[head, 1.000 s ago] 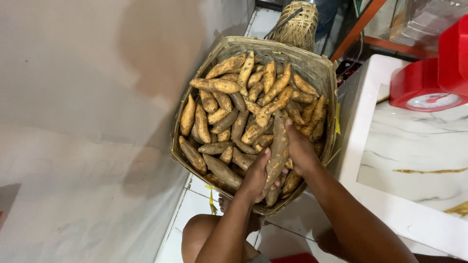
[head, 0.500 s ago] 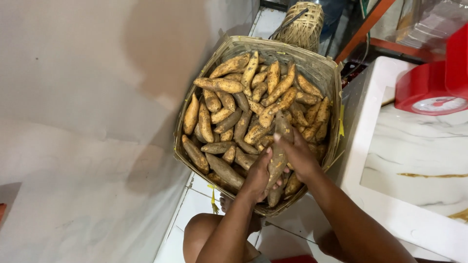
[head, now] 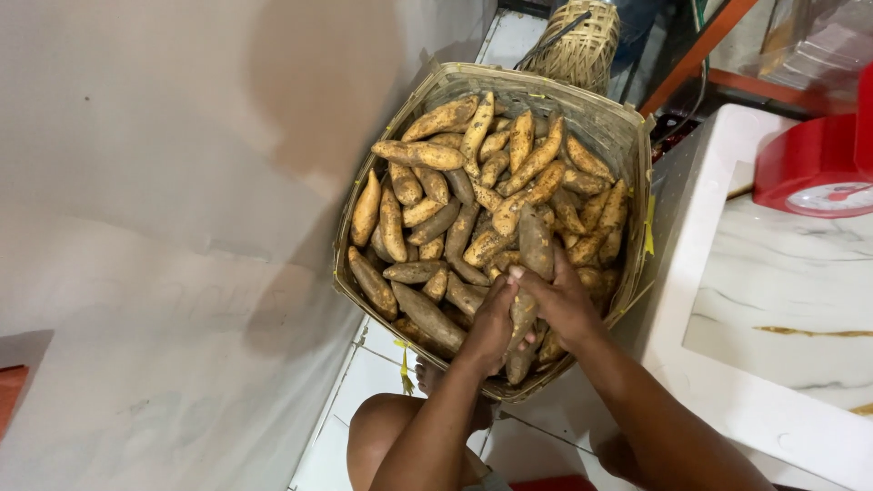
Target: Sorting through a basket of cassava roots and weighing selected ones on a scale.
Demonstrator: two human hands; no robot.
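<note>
While both hands [head: 532, 309] keep their grip closed on one long sweet potato [head: 533, 250], it sits unmoved.

Both hands cover the middle of the long sweet potato [head: 535, 241], so only its top end above the grip and its tip below show. The red scale [head: 818, 168], right of the grip, is cut by the edge. Deeper tubers in the woven basket [head: 627, 136] stay hidden.

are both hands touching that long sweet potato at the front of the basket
Touching. The head view shows the left hand and right hand wrapped round the long sweet potato from either side, fingers against its skin, above the woven basket.
</note>
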